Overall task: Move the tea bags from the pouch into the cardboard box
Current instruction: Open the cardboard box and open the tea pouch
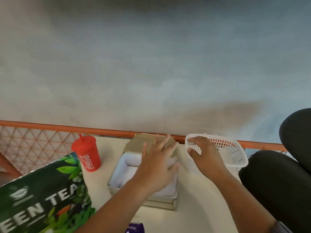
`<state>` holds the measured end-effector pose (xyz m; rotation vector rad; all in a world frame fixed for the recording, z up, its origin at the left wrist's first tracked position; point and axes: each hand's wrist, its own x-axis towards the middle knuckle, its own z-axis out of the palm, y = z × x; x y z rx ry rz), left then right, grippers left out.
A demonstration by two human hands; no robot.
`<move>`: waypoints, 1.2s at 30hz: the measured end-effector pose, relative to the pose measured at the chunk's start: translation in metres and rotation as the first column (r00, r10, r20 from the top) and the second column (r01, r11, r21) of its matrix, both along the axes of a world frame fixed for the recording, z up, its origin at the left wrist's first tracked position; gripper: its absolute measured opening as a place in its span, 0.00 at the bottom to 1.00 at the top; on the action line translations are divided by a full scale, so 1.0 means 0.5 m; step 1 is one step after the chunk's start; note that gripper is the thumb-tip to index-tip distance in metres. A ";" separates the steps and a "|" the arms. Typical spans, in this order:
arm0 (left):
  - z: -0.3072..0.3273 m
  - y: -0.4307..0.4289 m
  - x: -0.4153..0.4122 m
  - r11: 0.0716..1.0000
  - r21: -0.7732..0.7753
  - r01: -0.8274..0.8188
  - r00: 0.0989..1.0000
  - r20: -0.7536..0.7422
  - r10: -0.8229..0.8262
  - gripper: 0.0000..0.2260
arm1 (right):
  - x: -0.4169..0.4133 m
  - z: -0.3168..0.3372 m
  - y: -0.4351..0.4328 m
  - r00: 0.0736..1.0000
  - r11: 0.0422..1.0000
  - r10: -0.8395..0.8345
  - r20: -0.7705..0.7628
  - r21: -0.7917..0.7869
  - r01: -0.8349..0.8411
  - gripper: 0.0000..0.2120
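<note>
The green tea pouch (42, 195) fills the near left, its lettering climbing toward the far right, by a red cup (87, 153). On the cream tabletop (202, 207) the cardboard box (158, 203) opens upward, long axis near-to-far, under the spread left hand (158, 165). The right hand (205, 153), fingers loosely curved, hovers at a white basket (235, 157) below a grey wall (151, 64).

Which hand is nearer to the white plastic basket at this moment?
The right. The right hand is at the white basket, by the rim nearest the box; whether it touches is unclear. The left hand is spread over the open cardboard box, apart from the basket.
</note>
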<state>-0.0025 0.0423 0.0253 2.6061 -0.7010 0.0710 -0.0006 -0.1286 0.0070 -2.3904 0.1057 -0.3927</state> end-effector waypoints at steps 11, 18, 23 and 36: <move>0.156 0.382 -0.161 0.955 -0.137 -0.265 0.926 0.241 0.291 0.21 | -0.113 0.151 0.399 0.904 0.903 0.402 0.146 0.098 -0.418 0.15; 0.134 0.571 -0.214 0.884 -0.029 -0.467 0.871 0.153 0.466 0.20 | -0.115 0.161 0.568 0.869 0.869 0.494 0.019 -0.057 -0.492 0.21; 0.109 0.630 -0.230 0.885 0.039 -0.464 0.874 0.179 0.451 0.19 | -0.118 0.143 0.603 0.907 0.876 0.393 -0.152 -0.238 -0.420 0.22; 0.053 0.705 -0.193 0.861 -0.247 -0.445 0.850 0.186 0.493 0.09 | -0.192 0.127 0.593 0.988 0.970 0.084 -0.129 -0.214 -0.111 0.05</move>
